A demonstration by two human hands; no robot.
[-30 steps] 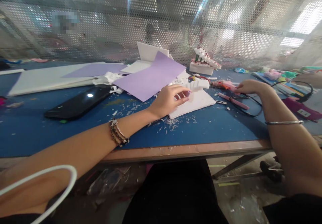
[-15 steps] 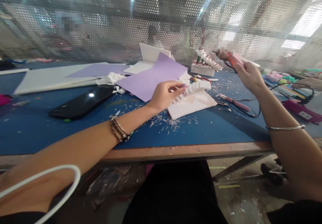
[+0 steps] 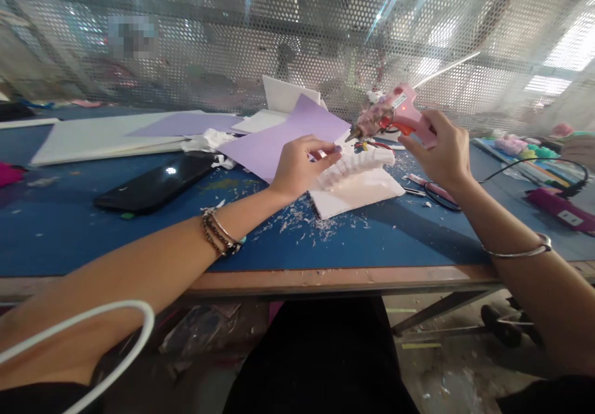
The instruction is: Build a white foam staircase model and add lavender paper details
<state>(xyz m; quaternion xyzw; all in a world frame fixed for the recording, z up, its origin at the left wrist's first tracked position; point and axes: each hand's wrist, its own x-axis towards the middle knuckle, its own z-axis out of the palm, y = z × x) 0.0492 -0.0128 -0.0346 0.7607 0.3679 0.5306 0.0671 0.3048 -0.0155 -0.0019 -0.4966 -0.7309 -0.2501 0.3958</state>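
In my right hand [image 3: 444, 147] is a pink glue gun [image 3: 406, 113], its metal nozzle pointing down and left, with a thin white glue stick rising from its back. My left hand [image 3: 300, 166] is closed in a pinch at the upper left end of a white ridged foam piece [image 3: 367, 163]. That piece stands over a flat white board [image 3: 360, 197] on the blue table. The nozzle hangs just right of my left fingertips, a small gap between them. What exactly lies between the left fingertips is partly hidden.
A purple sheet [image 3: 290, 132] lies behind my left hand, near crumpled white paper [image 3: 209, 141]. A black phone [image 3: 155, 184] rests at left. Foam shavings litter the table [image 3: 260, 246]. A pink cutter [image 3: 441, 191] and a purple pouch [image 3: 560, 208] lie right, near another person's hand [image 3: 579, 150].
My right hand has brought the glue gun left and down, close to my left fingertips, turning its nozzle downward. My left hand stays nearly in place at the white ridged foam piece.
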